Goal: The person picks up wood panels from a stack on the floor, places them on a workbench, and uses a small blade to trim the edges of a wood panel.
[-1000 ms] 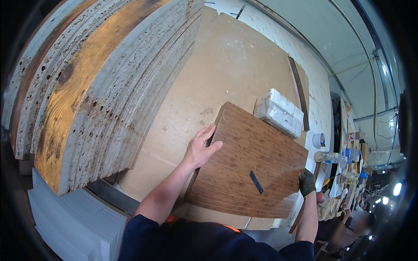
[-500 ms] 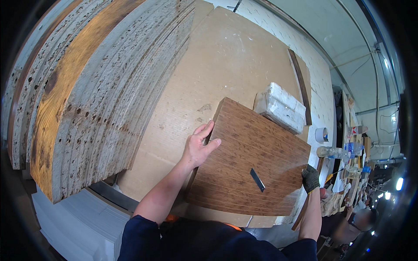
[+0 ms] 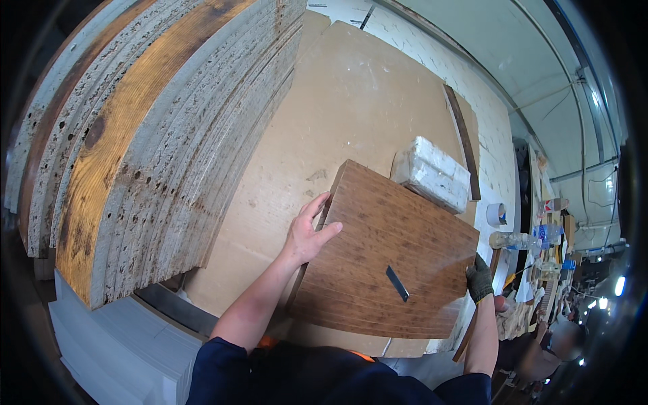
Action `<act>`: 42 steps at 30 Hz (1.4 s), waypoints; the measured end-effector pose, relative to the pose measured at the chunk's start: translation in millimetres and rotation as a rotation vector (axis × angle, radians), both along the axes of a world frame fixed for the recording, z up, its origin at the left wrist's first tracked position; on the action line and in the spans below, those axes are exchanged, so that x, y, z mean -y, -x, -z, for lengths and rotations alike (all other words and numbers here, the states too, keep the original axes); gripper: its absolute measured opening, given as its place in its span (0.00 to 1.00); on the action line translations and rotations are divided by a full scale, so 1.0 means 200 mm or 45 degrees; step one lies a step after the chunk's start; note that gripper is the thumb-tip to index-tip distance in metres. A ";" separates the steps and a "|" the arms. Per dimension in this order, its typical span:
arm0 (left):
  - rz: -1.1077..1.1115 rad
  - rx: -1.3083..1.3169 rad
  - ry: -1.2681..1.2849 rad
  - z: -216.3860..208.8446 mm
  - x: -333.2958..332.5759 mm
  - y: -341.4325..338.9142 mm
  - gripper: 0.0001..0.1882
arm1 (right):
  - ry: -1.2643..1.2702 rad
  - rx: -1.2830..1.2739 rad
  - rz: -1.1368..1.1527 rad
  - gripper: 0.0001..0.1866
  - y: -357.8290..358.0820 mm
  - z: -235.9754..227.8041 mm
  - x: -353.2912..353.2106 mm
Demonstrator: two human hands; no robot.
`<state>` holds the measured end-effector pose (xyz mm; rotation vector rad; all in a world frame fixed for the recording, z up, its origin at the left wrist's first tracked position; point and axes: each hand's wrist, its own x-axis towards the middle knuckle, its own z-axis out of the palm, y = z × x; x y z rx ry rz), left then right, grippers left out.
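Note:
A thick brown wood-grain panel (image 3: 378, 229) lies flat in front of me, on tan board sheeting. My bare left hand (image 3: 309, 233) grips its left edge, with the thumb over the top face and the fingers along the side. At the right edge, my right hand (image 3: 480, 278) wears a dark glove and holds the panel's side; its fingertips are partly hidden. A narrow dark strip with a pale end (image 3: 397, 283), blade-like in shape, rests on the panel's top face. Touching or very near the panel's far edge sits a white-wrapped block (image 3: 432, 174).
A tall stack of grey-edged boards (image 3: 182, 155) rises at the left, one with yellow wood grain. Tan sheeting (image 3: 351, 88) covers the table, with a dark strip (image 3: 462, 142) along it. A tape roll (image 3: 496, 214) and bottles (image 3: 513, 241) are at right; a person (image 3: 550, 351) is beyond.
The view has shifted slightly. Both hands keep their hold on the panel's left and right edges, and the blade-like strip stays on top.

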<state>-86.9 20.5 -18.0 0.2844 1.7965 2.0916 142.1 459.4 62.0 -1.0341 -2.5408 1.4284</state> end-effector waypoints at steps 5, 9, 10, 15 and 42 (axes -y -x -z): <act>0.058 0.177 -0.156 -0.07 0.01 0.04 0.48 | -0.090 0.119 -0.035 0.36 0.07 -0.09 0.06; 0.194 0.198 -0.035 -0.21 0.00 0.11 0.50 | -0.115 0.112 -0.146 0.39 0.08 -0.09 0.03; 0.197 0.239 -0.052 -0.24 -0.02 0.11 0.49 | -0.232 0.184 -0.183 0.39 0.08 -0.10 0.03; 0.154 0.334 -0.065 -0.28 -0.07 0.11 0.46 | -0.295 0.196 -0.201 0.40 0.08 -0.10 0.02; 0.162 0.445 -0.072 -0.28 -0.09 0.12 0.49 | 0.223 -0.061 -0.030 0.48 0.09 -0.01 -0.06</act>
